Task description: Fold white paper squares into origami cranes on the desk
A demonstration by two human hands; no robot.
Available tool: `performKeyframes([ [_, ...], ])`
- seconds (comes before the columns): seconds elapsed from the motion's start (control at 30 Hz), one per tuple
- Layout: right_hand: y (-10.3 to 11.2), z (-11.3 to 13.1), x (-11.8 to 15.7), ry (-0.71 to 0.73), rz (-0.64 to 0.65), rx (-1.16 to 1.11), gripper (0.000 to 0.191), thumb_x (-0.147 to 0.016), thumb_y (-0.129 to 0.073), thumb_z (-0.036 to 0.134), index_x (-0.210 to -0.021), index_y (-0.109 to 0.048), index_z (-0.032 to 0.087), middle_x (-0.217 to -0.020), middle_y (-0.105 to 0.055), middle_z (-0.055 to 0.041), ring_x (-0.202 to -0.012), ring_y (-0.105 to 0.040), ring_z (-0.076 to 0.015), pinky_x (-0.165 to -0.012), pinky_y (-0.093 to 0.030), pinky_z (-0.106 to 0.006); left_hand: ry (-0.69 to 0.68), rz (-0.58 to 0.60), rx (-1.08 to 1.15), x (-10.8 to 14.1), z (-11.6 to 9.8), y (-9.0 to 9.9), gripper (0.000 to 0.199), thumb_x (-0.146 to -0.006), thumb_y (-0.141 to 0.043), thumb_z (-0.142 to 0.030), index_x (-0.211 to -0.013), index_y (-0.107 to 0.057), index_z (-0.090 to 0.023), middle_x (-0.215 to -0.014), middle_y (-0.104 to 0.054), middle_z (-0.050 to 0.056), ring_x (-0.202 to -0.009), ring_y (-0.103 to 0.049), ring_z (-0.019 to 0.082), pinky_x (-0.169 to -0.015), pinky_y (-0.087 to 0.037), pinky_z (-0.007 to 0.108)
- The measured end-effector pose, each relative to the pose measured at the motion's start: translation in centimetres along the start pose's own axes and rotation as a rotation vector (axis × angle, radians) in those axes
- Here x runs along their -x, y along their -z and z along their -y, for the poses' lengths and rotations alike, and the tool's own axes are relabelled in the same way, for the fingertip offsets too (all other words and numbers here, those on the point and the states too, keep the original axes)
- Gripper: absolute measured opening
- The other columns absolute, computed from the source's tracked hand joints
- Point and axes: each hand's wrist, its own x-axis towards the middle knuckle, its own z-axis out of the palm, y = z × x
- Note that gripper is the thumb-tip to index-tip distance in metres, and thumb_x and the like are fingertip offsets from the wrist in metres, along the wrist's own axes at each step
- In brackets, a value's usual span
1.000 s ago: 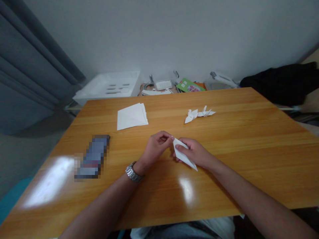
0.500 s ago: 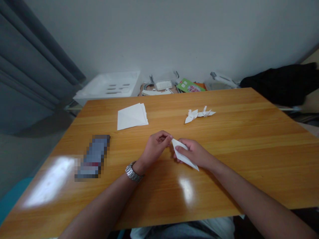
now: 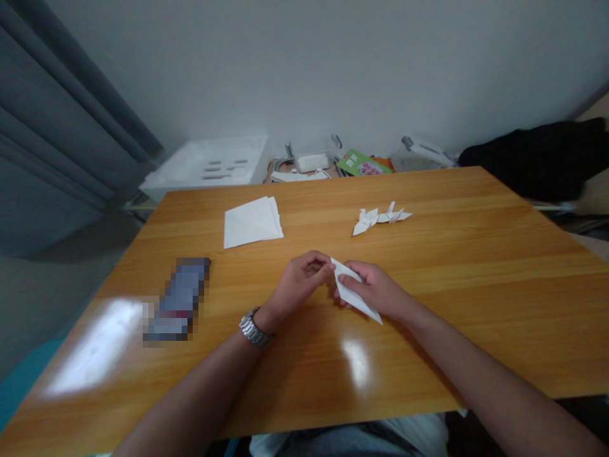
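A small folded piece of white paper (image 3: 358, 297) is held slanting above the wooden table. My right hand (image 3: 373, 289) grips it, thumb on top and fingers underneath. At the paper's upper left edge, the thumb and fingertips of my left hand (image 3: 307, 276) pinch together on it; a silver watch (image 3: 257, 327) circles that wrist. Beyond the hands, folded white paper cranes (image 3: 366, 220) lie close together. Farther left rests a small stack of white paper sheets (image 3: 252, 223).
A blurred-out phone (image 3: 183, 295) lies on the left of the wooden table (image 3: 476, 273). Past the far edge are a white plastic tray (image 3: 228, 162), a green booklet (image 3: 356, 164) and black cloth (image 3: 528, 162). A grey curtain (image 3: 57, 95) hangs at left.
The folded paper has shifted slightly to the right and its upper tip has risen a little. My left fingertips have moved slightly along its left edge.
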Motion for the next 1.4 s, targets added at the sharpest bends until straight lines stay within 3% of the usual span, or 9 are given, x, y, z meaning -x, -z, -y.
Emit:
performKeyframes([
  [0.37, 0.12, 0.06, 0.2, -0.011, 0.028, -0.014, 0.045, -0.086, -0.066, 0.061, -0.094, -0.059, 0.017, -0.079, -0.074, -0.0066, -0.062, -0.068, -0.0163, -0.058, -0.054, -0.028, 0.078, 0.02, 0.146, -0.15, 0.34, 0.05, 0.028, -0.084, -0.075, -0.04, -0.095, -0.069, -0.015, -0.08, -0.07, 0.003, -0.073, -0.065, 0.014, -0.073, -0.052, 0.026],
  [0.67, 0.18, 0.0, 0.26, 0.003, 0.038, 0.018, 0.045, -0.087, -0.066, 0.061, -0.092, -0.059, 0.017, -0.08, -0.074, -0.0074, -0.062, -0.068, -0.0164, -0.058, -0.054, -0.028, 0.075, 0.037, 0.167, -0.19, 0.36, 0.16, 0.025, -0.086, -0.074, -0.038, -0.084, -0.067, -0.014, -0.073, -0.067, 0.002, -0.068, -0.061, 0.011, -0.068, -0.048, 0.023],
  [1.07, 0.1, 0.27, 0.34, -0.028, 0.03, -0.018, 0.045, -0.085, -0.068, 0.06, -0.094, -0.061, 0.016, -0.08, -0.075, -0.0077, -0.06, -0.068, -0.0164, -0.056, -0.053, -0.027, 0.052, 0.024, 0.144, -0.08, -0.2, 0.32, 0.03, -0.088, -0.071, -0.044, -0.091, -0.07, -0.014, -0.076, -0.067, 0.003, -0.071, -0.061, 0.013, -0.07, -0.049, 0.025],
  [1.4, 0.27, -0.04, 0.29, -0.015, 0.053, 0.029, 0.043, -0.089, -0.064, 0.058, -0.095, -0.06, 0.016, -0.081, -0.074, -0.0073, -0.06, -0.067, -0.0153, -0.055, -0.051, -0.026, 0.03, -0.001, 0.072, -0.14, -0.22, 0.33, 0.025, -0.089, -0.071, -0.039, -0.09, -0.069, -0.014, -0.075, -0.067, 0.002, -0.07, -0.061, 0.012, -0.068, -0.049, 0.023],
])
